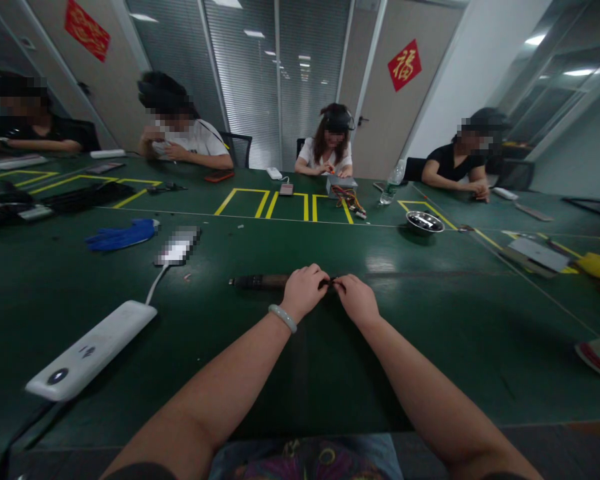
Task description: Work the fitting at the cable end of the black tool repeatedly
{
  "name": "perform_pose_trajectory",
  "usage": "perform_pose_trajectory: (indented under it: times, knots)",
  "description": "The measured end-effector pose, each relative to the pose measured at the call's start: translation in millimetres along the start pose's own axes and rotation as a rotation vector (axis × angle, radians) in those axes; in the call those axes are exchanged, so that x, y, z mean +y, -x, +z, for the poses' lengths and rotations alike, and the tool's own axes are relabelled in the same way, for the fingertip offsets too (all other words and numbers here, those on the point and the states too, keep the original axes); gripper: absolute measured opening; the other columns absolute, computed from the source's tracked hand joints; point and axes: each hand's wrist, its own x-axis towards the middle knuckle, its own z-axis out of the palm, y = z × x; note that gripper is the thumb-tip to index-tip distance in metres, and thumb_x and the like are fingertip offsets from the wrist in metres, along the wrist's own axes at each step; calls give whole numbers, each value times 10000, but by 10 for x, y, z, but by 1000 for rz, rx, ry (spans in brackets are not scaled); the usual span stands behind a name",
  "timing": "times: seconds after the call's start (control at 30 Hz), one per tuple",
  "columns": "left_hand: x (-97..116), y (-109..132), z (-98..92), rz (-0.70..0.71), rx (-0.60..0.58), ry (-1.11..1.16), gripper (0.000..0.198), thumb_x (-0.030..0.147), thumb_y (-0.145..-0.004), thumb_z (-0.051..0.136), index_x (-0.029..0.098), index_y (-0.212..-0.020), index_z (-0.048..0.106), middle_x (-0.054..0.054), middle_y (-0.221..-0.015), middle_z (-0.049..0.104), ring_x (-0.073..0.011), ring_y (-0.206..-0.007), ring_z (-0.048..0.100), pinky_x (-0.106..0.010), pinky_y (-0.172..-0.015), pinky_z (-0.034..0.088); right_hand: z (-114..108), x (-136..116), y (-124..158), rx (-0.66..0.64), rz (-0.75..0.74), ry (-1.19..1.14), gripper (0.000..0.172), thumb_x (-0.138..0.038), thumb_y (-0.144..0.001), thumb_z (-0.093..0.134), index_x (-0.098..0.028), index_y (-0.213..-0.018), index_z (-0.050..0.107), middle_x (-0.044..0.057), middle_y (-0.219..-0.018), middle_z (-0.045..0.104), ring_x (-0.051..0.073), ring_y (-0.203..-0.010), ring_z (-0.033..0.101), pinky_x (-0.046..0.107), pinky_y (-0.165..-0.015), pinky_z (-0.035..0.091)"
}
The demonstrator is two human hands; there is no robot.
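Note:
A long dark tool [269, 282], in shape like an inline electric screwdriver, lies across the green table with its narrow metal tip to the left. My left hand [305, 290] is closed around its right-hand part, which the fingers mostly hide. At the tool's right end, my right hand [356, 299] pinches a small dark piece, too small to make out. The fingertips of both hands nearly meet there. A pale bangle [283, 319] circles my left wrist.
To the left lie a white power bank [97, 347], cabled to a phone [179, 247], and a blue glove [121, 235]. Farther back are a metal bowl [425, 223], a bottle [393, 183] and a box with coloured wires [342, 185]. Several people sit across the table.

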Motion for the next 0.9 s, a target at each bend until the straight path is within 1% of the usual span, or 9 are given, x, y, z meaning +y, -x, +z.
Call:
perform_pose_trajectory:
  times: [0.13, 0.37, 0.6, 0.77, 0.9]
  knots:
    - [-4, 9, -5, 12, 7, -8, 154, 295, -870, 577, 263, -1009, 635, -20, -1009, 580, -189, -925, 568, -333, -802, 429, 27, -7, -14, 8, -8, 12, 210, -255, -926, 470, -217, -1008, 659, 48, -1008, 661, 162, -864, 620, 265, -797, 455]
    - [18, 37, -48, 28, 15, -8, 189, 308, -898, 526, 257, -1066, 597, -28, -1031, 578, -189, -929, 570, -327, -807, 439, -3, 27, -7, 11, -12, 4, 189, -248, -915, 487, -214, -985, 660, 45, -998, 660, 160, -872, 619, 264, -777, 457]
    - [31, 65, -80, 49, 20, -5, 182, 279, -905, 496, 246, -1063, 580, -28, -1039, 569, -181, -938, 570, -326, -820, 452, -5, 80, -11, -16, -2, -7, 172, -249, -906, 504, -217, -966, 663, 42, -990, 661, 152, -851, 623, 256, -761, 465]
    - [35, 63, -77, 59, 34, 15, 227, 279, -862, 551, 244, -1085, 566, -28, -1057, 568, -193, -962, 563, -337, -838, 455, -5, 111, -13, -14, -4, -19, 162, -244, -902, 515, -218, -969, 661, 35, -986, 661, 153, -868, 623, 258, -784, 463]
    - [37, 45, -60, 37, 15, 2, 234, 268, -851, 561, 246, -1084, 573, -35, -1052, 567, -202, -959, 565, -347, -837, 455, -1, 117, -13, -29, 0, -31, 164, -246, -903, 513, -218, -962, 664, 35, -990, 662, 153, -874, 625, 257, -795, 460]
